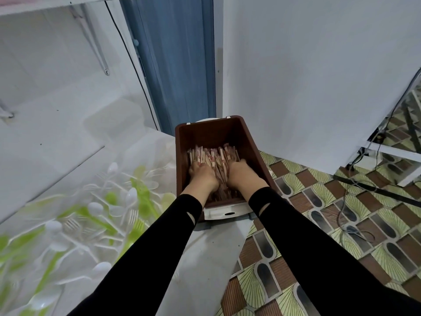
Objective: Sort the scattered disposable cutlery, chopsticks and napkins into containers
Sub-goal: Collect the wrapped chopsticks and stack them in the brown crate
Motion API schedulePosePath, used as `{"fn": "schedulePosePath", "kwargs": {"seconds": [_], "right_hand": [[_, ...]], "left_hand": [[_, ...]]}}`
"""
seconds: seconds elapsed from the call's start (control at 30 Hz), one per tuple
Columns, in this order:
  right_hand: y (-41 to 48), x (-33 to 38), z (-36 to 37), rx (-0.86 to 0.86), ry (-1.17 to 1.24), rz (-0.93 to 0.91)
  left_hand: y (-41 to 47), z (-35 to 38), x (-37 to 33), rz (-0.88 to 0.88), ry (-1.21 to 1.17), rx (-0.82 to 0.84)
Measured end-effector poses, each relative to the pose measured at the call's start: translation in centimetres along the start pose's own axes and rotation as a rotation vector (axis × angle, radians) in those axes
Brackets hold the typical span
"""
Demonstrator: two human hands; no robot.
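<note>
A brown plastic bin [248, 142] stands at the table's far right corner, holding a pile of wrapped chopsticks [213, 157]. Both my hands are down inside the bin. My left hand [201, 175] lies on the left part of the pile with its fingers curled into the chopsticks. My right hand [241, 173] grips the right part of the same pile, fingers bent over the sticks. A heap of white and green plastic spoons and forks [91, 213] is scattered over the table to the left.
The bin sits on a grey-white box [224, 212] at the edge of the white table [205, 258]. Patterned floor tiles [341, 224] with cables [355, 233] lie to the right. White wall and blue door frame [173, 65] stand behind.
</note>
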State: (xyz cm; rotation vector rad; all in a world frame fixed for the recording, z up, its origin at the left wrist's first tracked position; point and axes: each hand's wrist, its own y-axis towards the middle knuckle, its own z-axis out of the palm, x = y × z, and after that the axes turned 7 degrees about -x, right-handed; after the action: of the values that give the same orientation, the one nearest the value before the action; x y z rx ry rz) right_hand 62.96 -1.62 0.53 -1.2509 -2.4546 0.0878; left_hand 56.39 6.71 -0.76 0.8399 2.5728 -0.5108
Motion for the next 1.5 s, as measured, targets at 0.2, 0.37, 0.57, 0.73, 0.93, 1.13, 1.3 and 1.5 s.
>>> {"fn": "schedulePosePath", "kwargs": {"seconds": [0.2, 0.37, 0.57, 0.73, 0.93, 1.13, 1.3, 1.5], "right_hand": [[-0.4, 0.1, -0.3, -0.113, -0.084, -0.035], [-1.2, 0.4, -0.8, -0.062, -0.058, -0.105], [-3.4, 1.6, -1.7, -0.366, 0.255, -0.341], [-8.5, 9.0, 0.1, -0.425, 0.543, -0.672], [-17.3, 20.1, 6.9, 0.003, 0.711, -0.813], [-28.0, 29.2, 14.0, 0.305, 0.678, -0.982], [-35.2, 34.4, 20.2, 0.469, 0.555, -1.086], [-41.8, 37.7, 25.9, 0.552, 0.411, -1.198]], "left_hand": [[0.0, -0.3, -0.5, -0.089, -0.132, -0.014], [-1.1, -1.4, -0.7, -0.056, -0.169, 0.036], [-4.6, -5.9, 1.0, 0.280, -0.538, -0.270], [-9.1, -11.1, 10.6, 0.188, -0.774, -0.360], [-18.4, -14.0, 27.0, -0.101, -0.720, -0.448], [-32.0, -16.4, 41.2, -0.349, -0.680, -0.598], [-42.1, -17.7, 48.6, -0.524, -0.645, -0.733], [-51.3, -16.8, 55.9, -0.648, -0.542, -0.728]]}}
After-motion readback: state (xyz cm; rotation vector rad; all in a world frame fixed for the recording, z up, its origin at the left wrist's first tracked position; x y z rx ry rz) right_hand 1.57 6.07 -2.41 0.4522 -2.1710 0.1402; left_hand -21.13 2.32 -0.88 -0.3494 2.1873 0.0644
